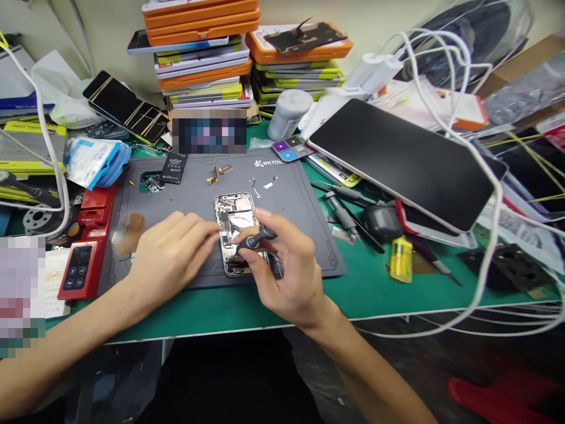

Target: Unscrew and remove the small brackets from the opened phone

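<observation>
An opened phone [236,217] with its insides showing lies on a dark grey work mat [304,235]. My right hand [289,271] is closed around a black screwdriver [256,239], whose tip points down into the phone's middle. My left hand [170,253] rests on the mat at the phone's left edge, fingers bent and touching the frame. Small metal parts and screws [260,185] lie on the mat just beyond the phone. A black battery [173,168] sits at the mat's far left.
A large dark tablet [401,159] lies tilted at right, over white cables [485,235]. Screwdrivers and tweezers [344,206] and a yellow bottle [401,259] lie on the green mat [371,288]. Stacked orange and yellow boxes [203,53] stand behind. A red tool [86,247] lies at left.
</observation>
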`<action>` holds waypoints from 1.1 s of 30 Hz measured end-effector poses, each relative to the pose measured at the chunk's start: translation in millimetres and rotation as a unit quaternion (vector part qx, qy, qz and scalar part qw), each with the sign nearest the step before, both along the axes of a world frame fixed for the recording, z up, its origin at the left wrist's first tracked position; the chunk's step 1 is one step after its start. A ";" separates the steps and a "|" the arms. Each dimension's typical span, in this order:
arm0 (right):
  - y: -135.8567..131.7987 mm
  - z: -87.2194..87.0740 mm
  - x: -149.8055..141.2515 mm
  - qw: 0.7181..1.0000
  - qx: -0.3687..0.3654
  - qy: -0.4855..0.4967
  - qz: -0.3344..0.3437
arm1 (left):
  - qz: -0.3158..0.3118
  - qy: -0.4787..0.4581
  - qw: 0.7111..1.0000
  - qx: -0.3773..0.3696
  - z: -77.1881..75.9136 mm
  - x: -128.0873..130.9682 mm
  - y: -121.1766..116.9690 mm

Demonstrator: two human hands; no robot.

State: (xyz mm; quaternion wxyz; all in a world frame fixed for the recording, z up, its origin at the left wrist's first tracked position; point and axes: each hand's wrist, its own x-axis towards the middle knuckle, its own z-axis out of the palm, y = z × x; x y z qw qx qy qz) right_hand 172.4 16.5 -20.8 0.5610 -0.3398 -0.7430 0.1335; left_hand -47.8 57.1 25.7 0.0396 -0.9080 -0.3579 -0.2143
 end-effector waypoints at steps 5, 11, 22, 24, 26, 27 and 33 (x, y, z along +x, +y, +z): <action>0.8 -2.5 -0.7 0.999 0.006 -0.027 0.020 | -0.006 -0.021 0.999 -0.028 -14.6 4.7 -11.0; 1.8 -0.8 -2.0 0.999 0.000 -0.050 0.016 | 0.027 -0.007 0.998 -0.065 -19.4 2.4 -9.7; 0.0 -2.8 -1.2 0.998 -0.012 -0.053 0.018 | 0.029 -0.006 0.998 -0.064 -19.3 4.1 -10.8; 0.9 -1.7 -1.5 0.998 -0.010 -0.056 0.013 | 0.027 -0.010 0.998 -0.062 -19.3 4.1 -10.6; 2.5 0.6 -1.9 0.998 0.004 -0.065 0.008 | 0.024 -0.014 0.998 -0.059 -19.9 4.0 -10.5; 3.4 2.0 -1.9 0.997 0.019 -0.074 0.005 | 0.023 -0.016 0.998 -0.058 -20.3 4.0 -10.4; 4.3 10.5 0.8 0.994 0.034 -0.101 0.019 | 0.028 -0.014 0.998 -0.062 -22.5 2.6 -11.1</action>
